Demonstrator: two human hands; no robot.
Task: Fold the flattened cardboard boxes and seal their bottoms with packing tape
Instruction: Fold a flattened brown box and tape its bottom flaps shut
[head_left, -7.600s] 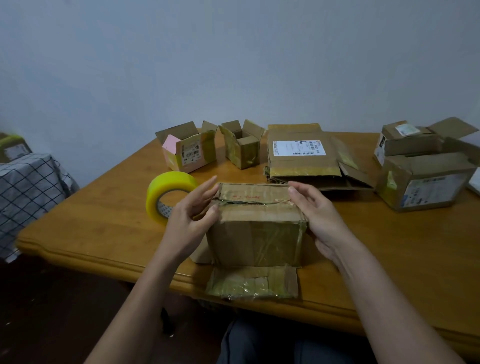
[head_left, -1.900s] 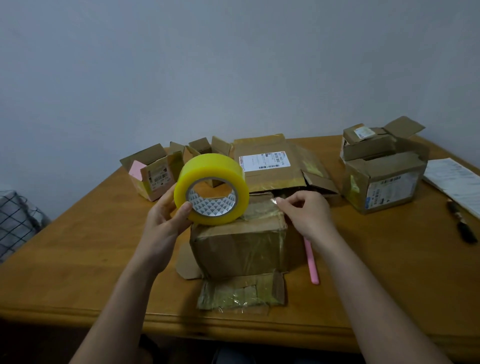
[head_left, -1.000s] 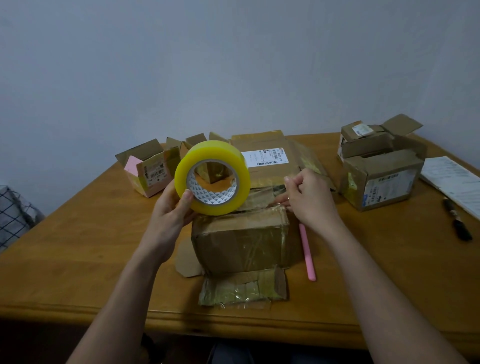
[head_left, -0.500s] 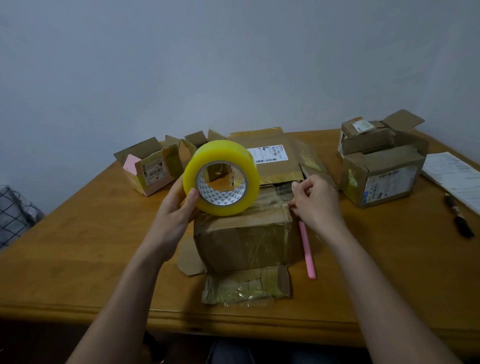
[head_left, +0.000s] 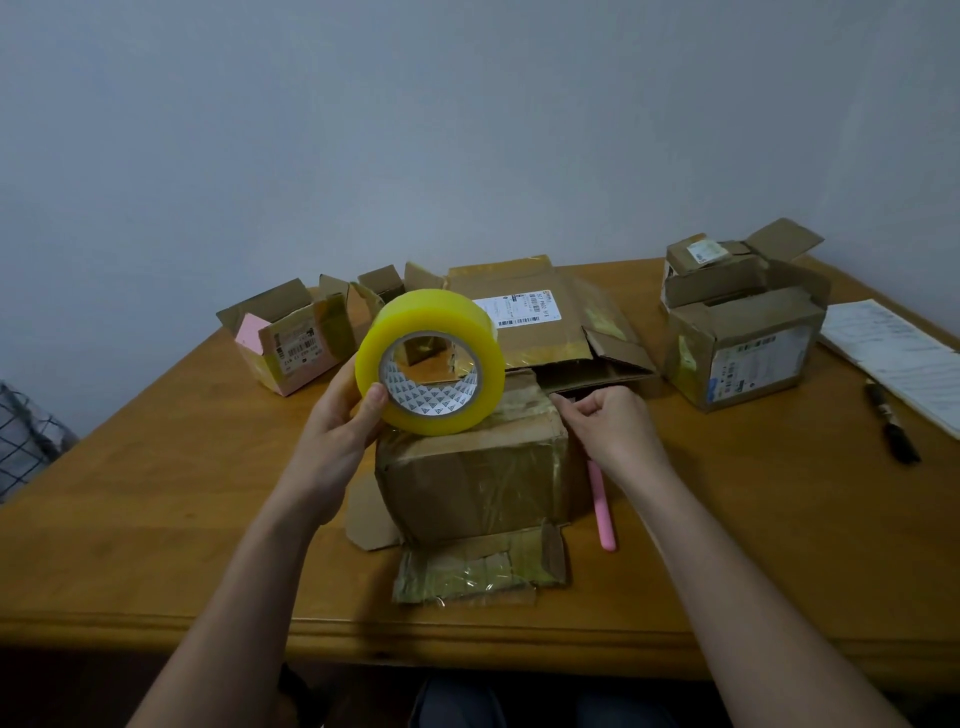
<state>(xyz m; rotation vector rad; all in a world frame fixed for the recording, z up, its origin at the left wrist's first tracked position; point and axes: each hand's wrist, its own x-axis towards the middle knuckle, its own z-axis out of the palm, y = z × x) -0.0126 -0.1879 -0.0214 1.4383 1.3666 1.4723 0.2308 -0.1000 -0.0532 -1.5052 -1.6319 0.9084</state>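
A worn cardboard box (head_left: 470, 480) stands upside down near the table's front edge, its bottom flaps folded shut on top and its loose flaps splayed on the wood. My left hand (head_left: 340, 415) holds a large yellow roll of packing tape (head_left: 430, 369) upright over the box's top left. My right hand (head_left: 605, 423) is at the box's top right corner, fingers curled and pinching the clear tape end against the edge. The tape strip itself is hard to make out.
A flattened box with a shipping label (head_left: 524, 312) lies behind. Two small open boxes (head_left: 291, 338) sit at back left, a stack of boxes (head_left: 743, 343) at right. A pink pen-like stick (head_left: 600, 506) lies beside the box. Papers (head_left: 893, 353) and a dark pen (head_left: 891, 428) are far right.
My right hand has drawn the tape end from the box's top middle across to its right corner and down. The roll in my left hand shifted slightly right and lower.
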